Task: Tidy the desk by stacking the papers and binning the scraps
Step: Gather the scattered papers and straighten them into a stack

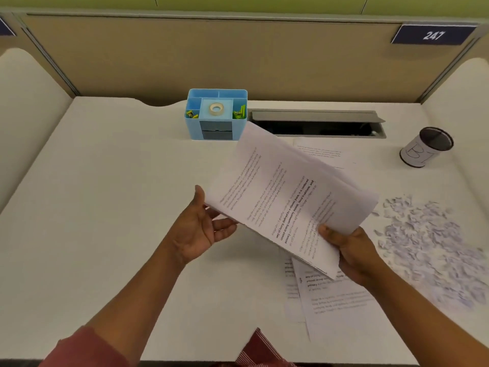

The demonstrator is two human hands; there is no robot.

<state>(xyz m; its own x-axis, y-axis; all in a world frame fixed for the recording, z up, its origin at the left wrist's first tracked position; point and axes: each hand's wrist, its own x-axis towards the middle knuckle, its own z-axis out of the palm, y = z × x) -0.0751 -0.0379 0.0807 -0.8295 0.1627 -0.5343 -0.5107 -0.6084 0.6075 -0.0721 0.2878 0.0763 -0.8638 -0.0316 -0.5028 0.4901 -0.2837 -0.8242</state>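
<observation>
While the white table (111, 197) carried loose printed sheets (333, 300) and torn paper scraps (428, 245), the sheaf of printed white papers (288, 197) hung above it; squaring the edges was advisable. Right hand (352, 252) pinched one corner; left hand (201, 229), fingers relaxed, supported the opposite edge.

Office cubicle — a numbered workstation

Fabric partition panels (211, 54) wall in a white desk (105, 207); a plate reading 247 (432, 35), a cable hatch (317, 123) and a blue desk organiser (215, 115) — ordinary office fittings.
</observation>
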